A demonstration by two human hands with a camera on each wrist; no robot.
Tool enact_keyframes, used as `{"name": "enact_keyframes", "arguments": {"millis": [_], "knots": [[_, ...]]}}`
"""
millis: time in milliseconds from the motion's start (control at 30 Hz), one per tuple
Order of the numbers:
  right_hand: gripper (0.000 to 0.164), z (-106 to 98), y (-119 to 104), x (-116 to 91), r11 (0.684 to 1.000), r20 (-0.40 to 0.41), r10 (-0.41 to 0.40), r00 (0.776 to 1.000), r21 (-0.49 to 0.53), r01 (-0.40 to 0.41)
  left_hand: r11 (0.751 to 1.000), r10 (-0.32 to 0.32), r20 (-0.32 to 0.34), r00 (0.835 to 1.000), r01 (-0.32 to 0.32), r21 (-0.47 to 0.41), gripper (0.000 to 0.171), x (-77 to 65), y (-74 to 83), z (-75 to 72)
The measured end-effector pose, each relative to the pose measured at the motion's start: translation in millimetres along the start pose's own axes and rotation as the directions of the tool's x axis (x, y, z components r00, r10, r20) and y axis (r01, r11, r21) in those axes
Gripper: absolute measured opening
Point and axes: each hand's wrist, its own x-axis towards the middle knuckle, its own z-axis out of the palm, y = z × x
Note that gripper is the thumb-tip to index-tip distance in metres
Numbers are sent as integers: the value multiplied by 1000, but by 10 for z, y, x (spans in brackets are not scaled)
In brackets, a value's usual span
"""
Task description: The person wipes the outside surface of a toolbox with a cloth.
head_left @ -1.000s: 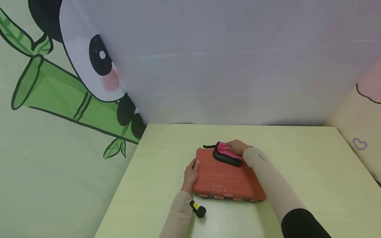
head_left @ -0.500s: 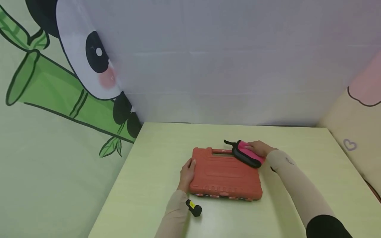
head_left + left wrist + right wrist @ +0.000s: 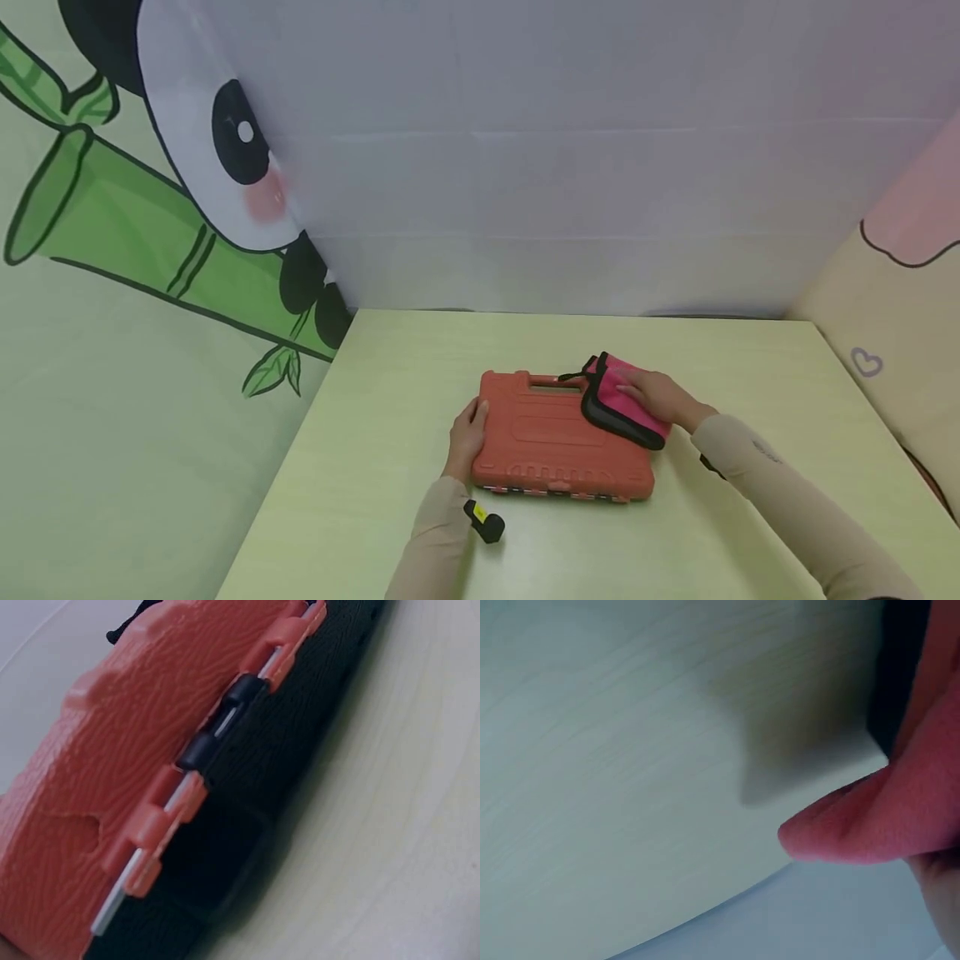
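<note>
Shift: since 1.0 s earlier, the pink cloth item [image 3: 613,396] is lying farther right on the red case [image 3: 551,442] and is leaving most of the handle slot [image 3: 557,388] uncovered.
Cloth position: it is covering the far right corner of the case and is projecting past the case's right edge.
Cloth trim: 1 black rim [image 3: 618,423] is bordering the near side; 1 black cord [image 3: 573,377] is trailing left, toward the handle slot.
Right grip: the right hand [image 3: 660,398] is clamping the pink cloth item from its right side.
Left grip: the left hand [image 3: 467,437] is holding the left edge of the case, thumb side uppermost; the other fingers are mostly hidden.
Case position: it is resting on the table [image 3: 420,375], between the left and right edges and well apart from the far edge.
Case joint: red and black knuckles [image 3: 202,750] are lining the near edge.
Wrist unit: 1 black unit [image 3: 491,527] with a yellow label is sitting just beside the left sleeve [image 3: 435,533].
</note>
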Motion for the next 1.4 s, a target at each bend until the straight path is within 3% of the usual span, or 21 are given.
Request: {"name": "enact_keyframes", "arguments": {"millis": [200, 600, 867, 1067, 1233, 1400], "knots": [[42, -15, -159, -223, 996, 52, -64, 997, -59, 67, 1000, -3, -9, 1000, 3, 13, 54, 18, 13, 30], [45, 185, -444, -712, 995, 64, -80, 995, -56, 84, 1000, -11, -10, 1000, 11, 8, 52, 20, 20, 95], [55, 514, -476, -990, 987, -72, -159, 985, -36, 157, 1000, 3, -19, 1000, -3, 8, 54, 46, 7, 122], [85, 581, -291, -969, 959, -130, -251, 959, -171, 228, 1000, 9, -16, 1000, -9, 13, 54, 70, -11, 103], [76, 616, -255, -910, 932, -83, -317, 945, -214, 293, 1000, -3, -9, 1000, 3, -6, 54, 49, -15, 104], [67, 718, -441, -824, 920, -111, -345, 932, -235, 312, 1000, 4, -10, 1000, -5, -6, 53, 48, -5, 125]]}}
